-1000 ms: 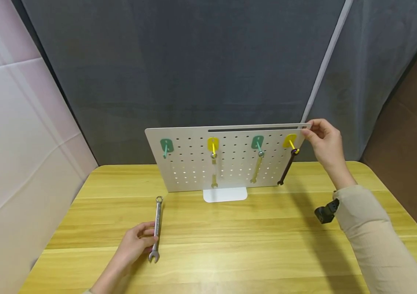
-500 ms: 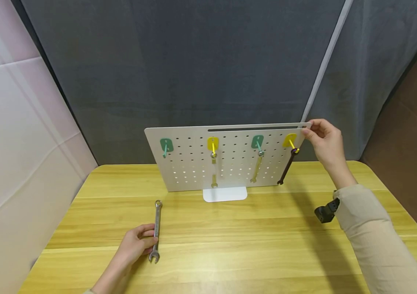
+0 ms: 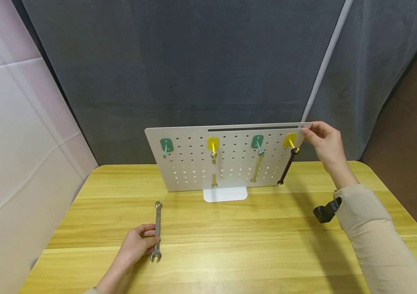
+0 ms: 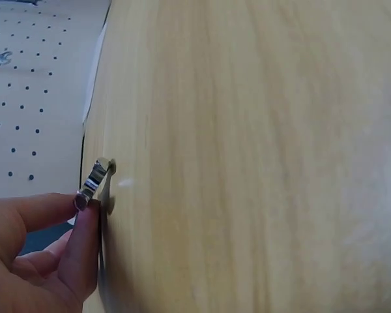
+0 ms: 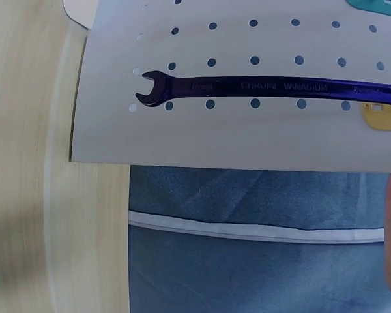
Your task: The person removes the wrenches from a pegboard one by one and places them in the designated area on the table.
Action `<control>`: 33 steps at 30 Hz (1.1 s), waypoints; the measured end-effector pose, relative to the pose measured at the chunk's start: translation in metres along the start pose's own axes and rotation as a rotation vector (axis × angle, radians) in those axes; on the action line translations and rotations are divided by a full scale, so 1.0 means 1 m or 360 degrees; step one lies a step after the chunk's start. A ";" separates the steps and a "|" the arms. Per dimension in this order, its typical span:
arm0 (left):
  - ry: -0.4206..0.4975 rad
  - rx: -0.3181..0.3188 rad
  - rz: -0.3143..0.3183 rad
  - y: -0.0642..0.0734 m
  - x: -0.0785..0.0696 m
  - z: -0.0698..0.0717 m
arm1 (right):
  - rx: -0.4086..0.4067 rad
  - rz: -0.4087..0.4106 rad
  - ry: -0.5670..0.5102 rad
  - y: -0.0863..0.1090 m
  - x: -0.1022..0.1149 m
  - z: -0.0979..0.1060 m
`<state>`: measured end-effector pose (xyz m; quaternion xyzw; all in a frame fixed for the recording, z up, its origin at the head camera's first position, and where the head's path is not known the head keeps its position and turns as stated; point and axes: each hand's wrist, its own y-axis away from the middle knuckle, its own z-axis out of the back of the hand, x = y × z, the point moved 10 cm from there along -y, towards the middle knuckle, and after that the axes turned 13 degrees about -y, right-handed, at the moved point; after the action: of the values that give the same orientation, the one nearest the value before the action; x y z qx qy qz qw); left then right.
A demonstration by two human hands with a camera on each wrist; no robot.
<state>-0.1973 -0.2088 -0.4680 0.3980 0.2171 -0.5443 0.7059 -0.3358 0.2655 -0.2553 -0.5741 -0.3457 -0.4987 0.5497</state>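
Pinching a silver wrench (image 3: 158,220) between thumb and fingers of the left hand (image 3: 134,245), ring end ahead of that grip, open end just behind it, on or slightly above the wooden table (image 3: 238,237); pinching the upper corner of a white pegboard (image 3: 234,179) in the right hand (image 3: 326,143), near a hung purple wrench (image 3: 287,168) below that grip

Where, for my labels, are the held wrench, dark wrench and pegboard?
Held wrench (image 3: 158,225), head view: shaft.
Dark wrench (image 5: 270,86), right wrist view: shaft.
Pegboard (image 3: 229,167), head view: perforated face.
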 end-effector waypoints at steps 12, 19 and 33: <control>-0.0365 -0.0139 -0.0133 0.003 -0.018 0.009 | 0.0014 0.0029 -0.0133 0.001 0.004 -0.004; -0.0433 -0.0169 -0.0125 0.004 -0.019 0.011 | 0.0017 0.0051 -0.0093 0.002 0.004 -0.005; -0.0418 -0.0204 -0.0159 0.000 -0.024 0.018 | 0.0005 0.0075 -0.0176 0.003 0.006 -0.005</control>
<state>-0.2075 -0.2085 -0.4400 0.2660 0.1767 -0.6110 0.7243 -0.3326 0.2592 -0.2514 -0.6080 -0.3627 -0.4526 0.5421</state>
